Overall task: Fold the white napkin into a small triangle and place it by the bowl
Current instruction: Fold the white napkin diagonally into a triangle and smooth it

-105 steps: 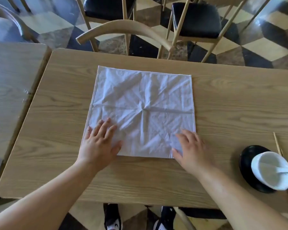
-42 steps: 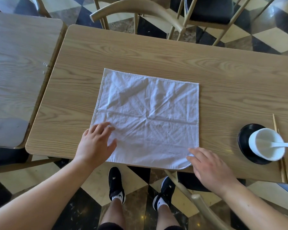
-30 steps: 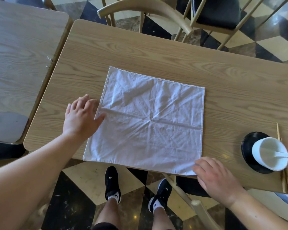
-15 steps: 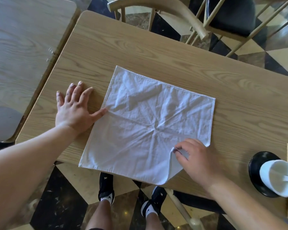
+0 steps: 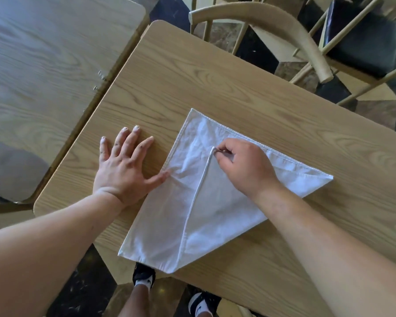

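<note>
Since half a second earlier, one corner of the white napkin [image 5: 217,202] has been carried by the right hand [image 5: 242,165] diagonally across the cloth toward its far left corner. That corner is pinched between thumb and fingertips. The left hand [image 5: 121,170] is spread flat on the surface [image 5: 238,88], thumb touching the napkin's left edge. Misalignment is judged possible if the pinched corner is released short of the far corner, since only one edge is steadied. The napkin appears creased, hemmed, partly overhanging the near edge.
</note>
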Available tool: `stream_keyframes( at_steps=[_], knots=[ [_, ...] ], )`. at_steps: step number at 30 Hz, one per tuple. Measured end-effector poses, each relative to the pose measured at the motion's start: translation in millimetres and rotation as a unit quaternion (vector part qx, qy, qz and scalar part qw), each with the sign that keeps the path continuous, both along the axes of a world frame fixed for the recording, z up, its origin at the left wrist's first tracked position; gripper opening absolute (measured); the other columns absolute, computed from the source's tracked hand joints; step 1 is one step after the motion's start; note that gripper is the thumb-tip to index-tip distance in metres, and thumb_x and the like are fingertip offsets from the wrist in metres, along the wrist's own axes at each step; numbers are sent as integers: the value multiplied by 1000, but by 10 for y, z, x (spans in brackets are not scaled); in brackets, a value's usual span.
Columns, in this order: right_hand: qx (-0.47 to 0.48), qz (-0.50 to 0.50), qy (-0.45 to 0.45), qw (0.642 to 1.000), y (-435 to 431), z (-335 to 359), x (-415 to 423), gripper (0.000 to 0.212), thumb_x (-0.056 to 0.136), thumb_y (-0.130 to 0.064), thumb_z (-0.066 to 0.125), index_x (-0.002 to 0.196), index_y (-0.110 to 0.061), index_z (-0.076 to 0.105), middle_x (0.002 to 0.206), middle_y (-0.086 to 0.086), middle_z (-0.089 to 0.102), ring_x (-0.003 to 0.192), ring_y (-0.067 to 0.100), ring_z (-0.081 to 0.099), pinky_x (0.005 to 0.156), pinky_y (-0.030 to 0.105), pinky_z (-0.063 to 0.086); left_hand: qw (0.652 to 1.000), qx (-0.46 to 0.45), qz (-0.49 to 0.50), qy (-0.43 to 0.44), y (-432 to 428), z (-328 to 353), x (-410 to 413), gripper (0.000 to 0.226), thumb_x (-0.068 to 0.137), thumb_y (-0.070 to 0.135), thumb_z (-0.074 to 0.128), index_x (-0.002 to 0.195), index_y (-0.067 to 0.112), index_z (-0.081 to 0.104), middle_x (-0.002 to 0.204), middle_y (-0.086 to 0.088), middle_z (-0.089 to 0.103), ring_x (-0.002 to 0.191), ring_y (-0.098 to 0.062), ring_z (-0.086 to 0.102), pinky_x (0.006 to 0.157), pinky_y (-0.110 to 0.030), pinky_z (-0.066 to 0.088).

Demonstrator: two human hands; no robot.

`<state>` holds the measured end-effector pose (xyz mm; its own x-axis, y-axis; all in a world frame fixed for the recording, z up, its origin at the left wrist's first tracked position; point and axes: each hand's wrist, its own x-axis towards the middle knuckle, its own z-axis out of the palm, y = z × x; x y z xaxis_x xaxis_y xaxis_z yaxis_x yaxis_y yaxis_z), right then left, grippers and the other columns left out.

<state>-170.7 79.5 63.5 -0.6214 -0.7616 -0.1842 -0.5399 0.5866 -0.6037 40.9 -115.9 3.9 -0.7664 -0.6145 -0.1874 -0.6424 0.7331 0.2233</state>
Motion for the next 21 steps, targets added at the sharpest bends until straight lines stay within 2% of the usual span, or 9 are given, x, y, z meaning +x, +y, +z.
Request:
stream_keyframes(
  at_steps=[9, 16, 19, 21],
  knots=[
    [43, 2, -26, 999, -910, -48, -452, 16, 99, -32, 62, 91, -20, 70, 69, -11, 58, 77, 21, 58, 66, 33, 42, 1000, 6, -3, -3, -8, 4, -11, 104, 79, 101, 30, 160, 36, 35, 177, 0, 16, 165, -22, -1, 129, -63, -1],
    [112, 18, 1, 994, -1288, -188, -623, 19, 97, -38, 62, 90, -22, 65, 80, -6, 67, 79, 24, 64, 63, 33, 42, 1000, 5, -9, -12, -28, -22, -4, 102, 81, 100, 28, 161, 37, 33, 178, 0, 14, 165, -22, -2, 129, -64, 0],
    [124, 18, 8, 992, -1331, -277, -640, 17, 96, -39, 63, 87, -24, 64, 85, -6, 67, 82, 24, 65, 69, 36, 51, 1000, 9, -10, -12, -31, -20, -2, 102, 81, 100, 29, 162, 38, 32, 178, 1, 14, 165, -22, -4, 129, -64, -2],
    [113, 19, 28, 993, -1323, -330, -625, 17, 96, -39, 65, 89, -24, 65, 91, -5, 66, 88, 24, 62, 72, 37, 49, 1000, 10, -10, -10, -34, -20, -1, 101, 81, 100, 29, 162, 39, 32, 177, 0, 15, 165, -21, -3, 129, -63, -2]
  ],
)
